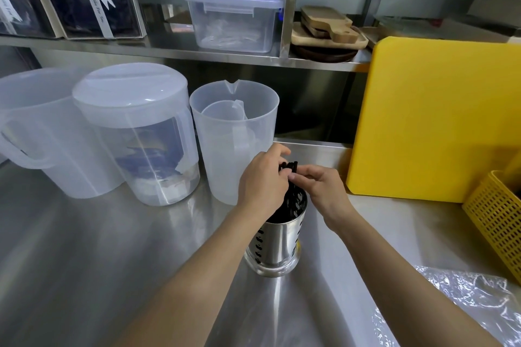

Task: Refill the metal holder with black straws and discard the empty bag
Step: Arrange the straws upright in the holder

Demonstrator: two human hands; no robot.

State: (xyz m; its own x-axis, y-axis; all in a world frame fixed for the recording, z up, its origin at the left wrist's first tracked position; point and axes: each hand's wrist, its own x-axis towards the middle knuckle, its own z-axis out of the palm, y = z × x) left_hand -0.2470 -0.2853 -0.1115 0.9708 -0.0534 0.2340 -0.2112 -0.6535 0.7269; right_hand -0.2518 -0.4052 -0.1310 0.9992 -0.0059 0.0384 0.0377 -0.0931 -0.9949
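Observation:
A perforated metal holder (277,242) stands upright on the steel counter, in the middle of the view. A bundle of black straws (293,194) sticks out of its mouth. My left hand (262,180) wraps around the straws from the left. From the right, my right hand (324,189) pinches the straw tops with thumb and forefinger. The lower ends of the straws are hidden inside the holder. A crumpled clear plastic bag (462,307) lies flat on the counter at the lower right, apart from both hands.
Two lidded plastic pitchers (135,132) and an open measuring jug (234,132) stand behind the holder to the left. A yellow cutting board (434,118) leans upright at the right, with a yellow mesh basket (496,220) beside it. A shelf with boxes runs above.

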